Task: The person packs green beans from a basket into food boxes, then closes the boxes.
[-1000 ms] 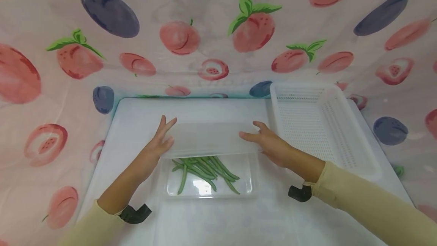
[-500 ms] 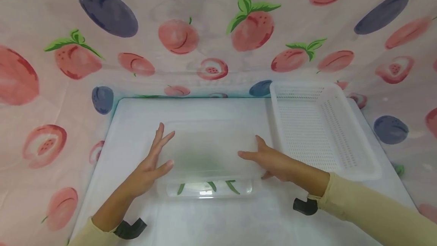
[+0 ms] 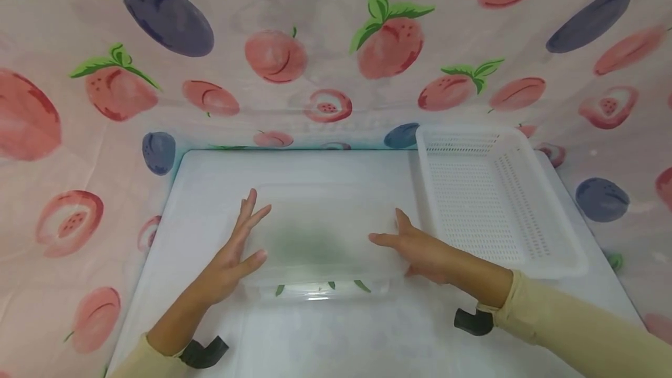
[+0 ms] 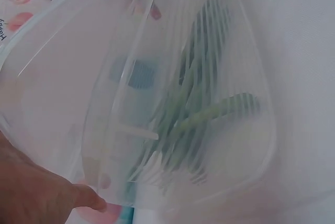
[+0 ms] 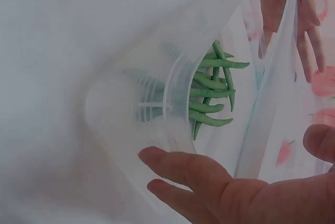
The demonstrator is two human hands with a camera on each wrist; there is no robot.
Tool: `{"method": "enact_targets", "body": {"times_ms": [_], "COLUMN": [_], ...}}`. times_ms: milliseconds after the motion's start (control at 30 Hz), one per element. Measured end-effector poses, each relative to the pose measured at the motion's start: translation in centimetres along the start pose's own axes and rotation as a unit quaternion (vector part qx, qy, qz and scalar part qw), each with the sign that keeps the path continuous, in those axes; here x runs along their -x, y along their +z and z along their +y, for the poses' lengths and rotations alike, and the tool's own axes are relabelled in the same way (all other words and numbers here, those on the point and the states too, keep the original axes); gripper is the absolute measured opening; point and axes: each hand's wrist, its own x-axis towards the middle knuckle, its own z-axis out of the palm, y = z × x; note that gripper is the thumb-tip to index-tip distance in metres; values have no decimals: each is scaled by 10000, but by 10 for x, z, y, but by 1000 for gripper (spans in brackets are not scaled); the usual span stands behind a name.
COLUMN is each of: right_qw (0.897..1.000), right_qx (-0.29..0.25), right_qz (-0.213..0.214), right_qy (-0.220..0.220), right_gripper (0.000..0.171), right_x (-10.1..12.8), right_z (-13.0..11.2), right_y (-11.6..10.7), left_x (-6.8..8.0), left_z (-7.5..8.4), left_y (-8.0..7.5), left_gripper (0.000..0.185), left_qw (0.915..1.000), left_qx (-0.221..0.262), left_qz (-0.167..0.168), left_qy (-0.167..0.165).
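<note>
A translucent plastic lid [image 3: 320, 226] lies tilted over a clear rectangular container [image 3: 343, 293]. Inside are several green beans [image 5: 212, 92], blurred green through the lid, with only a few tips showing at the front edge in the head view. My left hand [image 3: 226, 267] holds the lid's left end, thumb on top. At the right end, my right hand [image 3: 425, 252] holds it between thumb and fingers. The right wrist view shows the lid [image 5: 269, 90] edge-on, apart from the container. Through the container's ribbed wall, the left wrist view shows the beans [image 4: 193, 93].
A white perforated basket [image 3: 472, 203] stands at the right back of the white table [image 3: 336, 343]. A fruit-print cloth [image 3: 325, 28] hangs behind and along both sides. A dark bent piece [image 3: 205, 353] sits at the left sleeve, and a similar one [image 3: 472, 322] at the right.
Both hands have brought the lid toward the front, and it now hides most of the beans. Over the last half second it has shifted only slightly. The basket stays put.
</note>
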Motion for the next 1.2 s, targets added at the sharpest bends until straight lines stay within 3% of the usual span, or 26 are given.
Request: {"method": "enact_targets", "body": {"times_ms": [300, 500, 867, 1200], "right_qw": [9996, 9993, 9984, 9977], "right_qx": [246, 314, 475, 378], "right_qz": [115, 121, 291, 437], "right_qy": [-80, -177, -91, -343], "right_gripper": [112, 109, 110, 111], "right_x": [-19, -25, -23, -23], "right_z": [-14, -18, -4, 5], "right_y": [-18, -24, -17, -4], "left_x": [-25, -38, -24, -18], "left_z": [-6, -7, -7, -18], "left_y": [0, -5, -2, 0], "left_gripper": [76, 80, 91, 95], "left_qw": [9986, 9974, 9857, 9793], "left_qx": [-427, -710, -1621, -1970], "left_qz": [286, 80, -464, -471], "left_qy": [91, 41, 14, -11]}}
